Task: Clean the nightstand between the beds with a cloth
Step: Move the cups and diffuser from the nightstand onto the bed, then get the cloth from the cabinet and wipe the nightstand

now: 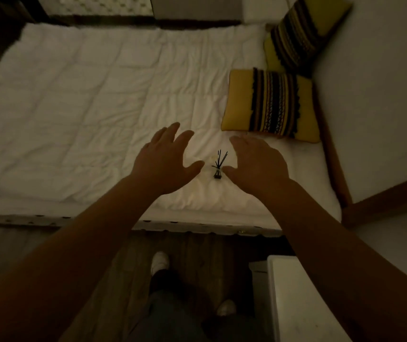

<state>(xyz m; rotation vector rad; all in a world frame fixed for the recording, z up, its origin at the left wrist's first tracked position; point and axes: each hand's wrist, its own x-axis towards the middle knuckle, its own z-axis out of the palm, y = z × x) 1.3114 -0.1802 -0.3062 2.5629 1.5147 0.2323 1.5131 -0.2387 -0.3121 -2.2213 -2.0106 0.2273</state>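
Nightstand (294,299); two hands (165,156), two cushions (271,104).

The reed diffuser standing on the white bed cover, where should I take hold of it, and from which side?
Grip the reed diffuser by its small dark base, not the thin black sticks fanning out above it, which would probably slip or tip. It stands upright on the soft bed cover between the open left hand and right hand, so close in low from both sides.
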